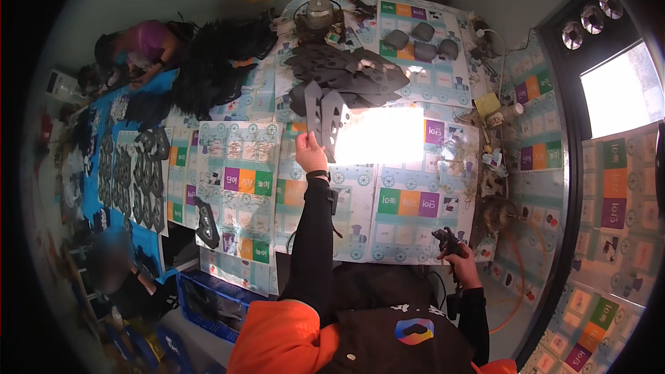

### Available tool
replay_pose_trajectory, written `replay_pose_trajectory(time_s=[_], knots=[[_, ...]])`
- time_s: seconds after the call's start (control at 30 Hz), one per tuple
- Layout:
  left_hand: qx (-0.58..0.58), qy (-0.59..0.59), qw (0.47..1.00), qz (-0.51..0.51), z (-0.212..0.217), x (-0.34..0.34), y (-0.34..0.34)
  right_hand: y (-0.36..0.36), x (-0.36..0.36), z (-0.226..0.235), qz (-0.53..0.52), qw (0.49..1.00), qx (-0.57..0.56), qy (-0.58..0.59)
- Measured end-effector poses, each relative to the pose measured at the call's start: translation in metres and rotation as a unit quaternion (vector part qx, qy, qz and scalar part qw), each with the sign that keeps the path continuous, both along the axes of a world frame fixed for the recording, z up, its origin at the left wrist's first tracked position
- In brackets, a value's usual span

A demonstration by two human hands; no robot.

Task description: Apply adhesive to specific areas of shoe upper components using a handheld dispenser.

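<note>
Over the patterned table (pixel 318 235), my left hand (pixel 312 154) pinches the lower end of flat dark grey pieces with oval cut-outs (pixel 332 121). They stand up beside a bright patch of sunlight. Just beyond them is a heap of similar dark grey pieces (pixel 346 73). My right hand (pixel 463 266) is at the table's near right edge, its fingers wrapped round a dark hand tool (pixel 448 241) with a narrow front end. Its exact kind is hard to make out. A single dark piece with holes (pixel 206 223) lies left of my left arm.
Several rounded grey blocks (pixel 424 50) and a metal pot (pixel 319 12) stand at the back. Black material (pixel 215 62) is heaped far left, with rows of pieces (pixel 147 176) nearer. A blue crate (pixel 208 305) sits below. Two people (pixel 147 45) are at the left.
</note>
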State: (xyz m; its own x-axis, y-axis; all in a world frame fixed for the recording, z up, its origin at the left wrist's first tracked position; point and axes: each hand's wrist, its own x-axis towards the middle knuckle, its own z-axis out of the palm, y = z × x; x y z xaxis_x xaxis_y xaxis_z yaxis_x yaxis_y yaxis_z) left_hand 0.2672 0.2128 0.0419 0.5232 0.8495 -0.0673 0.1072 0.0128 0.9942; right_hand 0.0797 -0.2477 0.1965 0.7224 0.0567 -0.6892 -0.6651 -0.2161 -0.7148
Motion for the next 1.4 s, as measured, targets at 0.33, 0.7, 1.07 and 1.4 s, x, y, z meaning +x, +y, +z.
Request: replay_pose_trajectory(time_s=[0.33, 0.7, 1.07, 1.4], knots=[[-0.047, -0.017, 0.994, -0.094, 0.104, -0.06, 0.026, -0.035, 0.002, -0.018, 0.014, 0.999, 0.033, -0.036], [0.061, 0.307, 0.804, -0.506, 0.046, -0.23, -0.134, -0.033, 0.019, -0.015, 0.0, 0.998, 0.066, -0.007], [0.321, 0.381, 0.774, -0.39, -0.002, -0.158, -0.163, -0.041, -0.012, -0.012, 0.003, 0.999, 0.049, 0.011], [-0.371, 0.186, 0.849, -0.327, -0.038, -0.251, -0.185, 0.01, 0.003, -0.027, 0.112, 0.992, 0.06, 0.028]])
